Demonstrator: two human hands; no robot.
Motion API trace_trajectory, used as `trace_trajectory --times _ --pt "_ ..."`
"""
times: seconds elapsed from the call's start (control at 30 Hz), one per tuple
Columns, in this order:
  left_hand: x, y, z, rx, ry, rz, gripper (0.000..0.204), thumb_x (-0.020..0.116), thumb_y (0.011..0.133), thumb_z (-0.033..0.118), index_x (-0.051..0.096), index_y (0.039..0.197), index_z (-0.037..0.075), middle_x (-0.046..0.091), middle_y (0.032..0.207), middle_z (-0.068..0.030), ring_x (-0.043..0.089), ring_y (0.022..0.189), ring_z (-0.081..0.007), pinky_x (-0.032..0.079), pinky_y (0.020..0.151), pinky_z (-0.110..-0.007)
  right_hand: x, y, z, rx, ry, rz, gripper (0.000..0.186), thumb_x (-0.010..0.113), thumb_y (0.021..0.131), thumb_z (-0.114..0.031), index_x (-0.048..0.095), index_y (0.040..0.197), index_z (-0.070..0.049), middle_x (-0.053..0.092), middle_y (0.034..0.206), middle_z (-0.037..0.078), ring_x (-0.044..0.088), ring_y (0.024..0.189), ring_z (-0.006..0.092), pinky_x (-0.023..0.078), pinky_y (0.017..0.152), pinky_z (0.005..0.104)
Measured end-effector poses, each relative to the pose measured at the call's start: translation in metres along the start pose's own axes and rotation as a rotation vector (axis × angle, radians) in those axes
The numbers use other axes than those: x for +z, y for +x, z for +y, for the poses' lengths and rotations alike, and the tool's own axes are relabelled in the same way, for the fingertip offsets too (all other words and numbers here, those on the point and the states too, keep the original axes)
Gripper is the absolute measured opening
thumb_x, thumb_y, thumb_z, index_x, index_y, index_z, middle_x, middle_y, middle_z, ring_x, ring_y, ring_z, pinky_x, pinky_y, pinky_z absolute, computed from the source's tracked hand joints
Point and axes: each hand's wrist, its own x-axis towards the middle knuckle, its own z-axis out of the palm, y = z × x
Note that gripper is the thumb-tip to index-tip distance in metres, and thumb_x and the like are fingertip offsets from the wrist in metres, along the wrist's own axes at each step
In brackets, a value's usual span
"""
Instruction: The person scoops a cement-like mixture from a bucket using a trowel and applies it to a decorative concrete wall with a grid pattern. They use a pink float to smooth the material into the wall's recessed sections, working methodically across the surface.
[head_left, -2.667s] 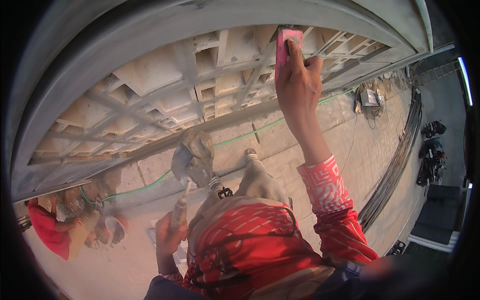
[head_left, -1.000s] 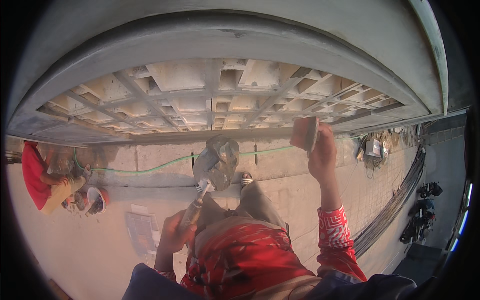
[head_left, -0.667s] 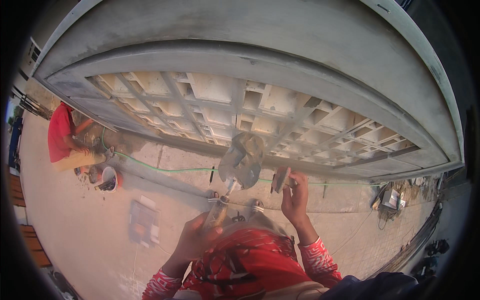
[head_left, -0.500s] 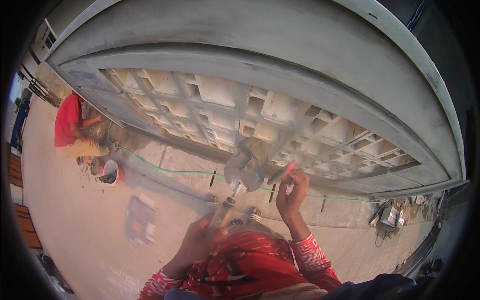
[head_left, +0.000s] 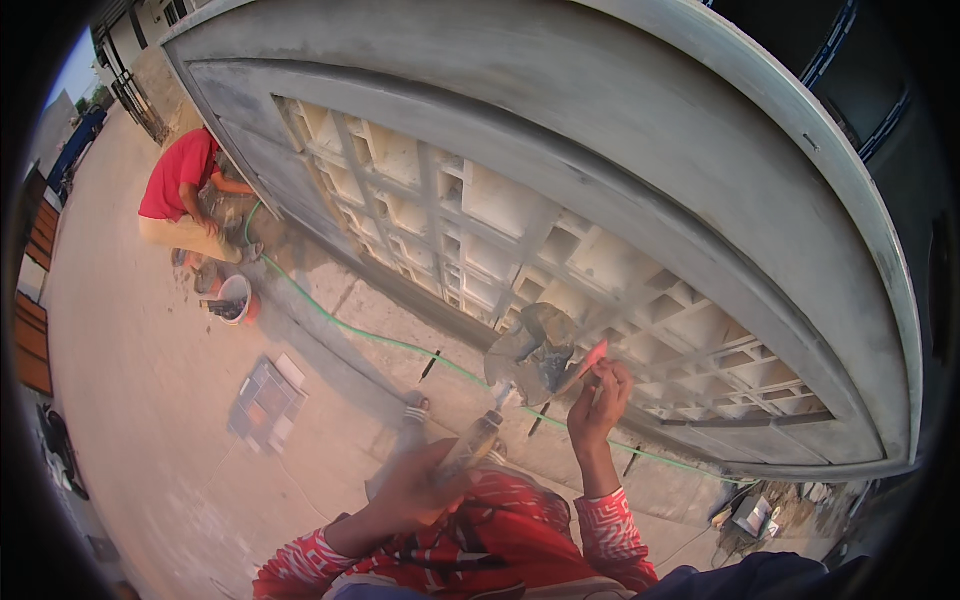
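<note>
My left hand point(head_left: 425, 485) is wrapped round the handle of a trowel point(head_left: 472, 445). On its broad blade lies a heap of wet grey mortar point(head_left: 530, 345), held in front of the lattice wall point(head_left: 490, 200). To the right, my right hand point(head_left: 600, 400) pinches a small red-and-grey scraper point(head_left: 594, 355) in its fingertips. The scraper's greyish blade slants down toward the mortar; whether they touch I cannot tell. The wall has a grey plastered frame around pale, deep square openings.
A co-worker in a red shirt point(head_left: 180, 185) crouches at the wall's far left end, beside a white bucket point(head_left: 236, 297). A green hose point(head_left: 370, 335) runs along the wall's foot. Tiles point(head_left: 270, 405) lie on the paving at left, and debris point(head_left: 755, 515) at lower right.
The view has turned, so the wall now slants down more to the right. My right hand's scraper has come closer to the mortar on the trowel. Both hands keep their holds.
</note>
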Motion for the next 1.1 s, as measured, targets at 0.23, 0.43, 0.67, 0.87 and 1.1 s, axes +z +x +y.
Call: trace_trajectory --times 0.23,0.43,0.67,0.87,1.1 --pt "-0.014 0.005 0.018 -0.086 0.011 -0.017 0.019 0.065 0.099 0.016 0.061 0.11 0.001 0.058 0.067 0.0002 0.052 0.054 -0.0061 0.04 0.049 -0.023 0.006 0.016 0.012 -0.16 -0.052 -0.029 0.037 0.063 0.074 0.019 0.063 0.103 -0.005 0.058 0.113 0.014 0.059 0.11 0.036 0.049 0.094 0.0464" --pt "-0.038 0.012 0.018 -0.091 -0.038 -0.042 0.025 0.066 0.098 0.026 0.061 0.102 0.001 0.057 0.063 -0.0006 0.054 0.051 -0.0078 0.042 0.047 -0.025 0.007 0.011 0.011 -0.195 -0.088 -0.11 0.045 0.066 0.065 0.016 0.072 0.099 -0.013 0.057 0.115 0.01 0.054 0.115 0.0368 0.048 0.097 0.0496" --pt "-0.067 0.019 0.02 -0.134 -0.102 -0.064 0.027 0.068 0.097 0.016 0.059 0.114 -0.003 0.057 0.065 -0.0032 0.051 0.05 -0.0086 0.04 0.046 -0.025 0.006 0.0 0.008 -0.265 -0.17 -0.25 0.053 0.068 0.062 0.013 0.074 0.104 -0.017 0.057 0.116 0.007 0.054 0.115 0.0347 0.049 0.096 0.0483" --pt "-0.092 0.029 0.017 -0.064 -0.095 -0.131 0.026 0.067 0.097 0.014 0.059 0.114 -0.003 0.057 0.066 -0.0036 0.051 0.05 -0.0089 0.04 0.045 -0.025 -0.012 -0.027 -0.009 0.155 -0.071 -0.522 0.052 0.066 0.077 0.012 0.068 0.121 -0.014 0.057 0.116 0.011 0.057 0.111 0.0327 0.051 0.09 0.044" --pt "-0.093 0.045 0.01 -0.012 -0.02 -0.133 0.023 0.066 0.096 0.008 0.058 0.115 -0.002 0.056 0.068 -0.001 0.05 0.051 -0.0073 0.042 0.047 -0.024 -0.048 -0.042 -0.075 1.209 1.478 -0.151 0.046 0.048 0.103 -0.014 0.041 0.147 -0.004 0.059 0.123 0.017 0.063 0.084 0.0187 0.048 0.044 0.0247"
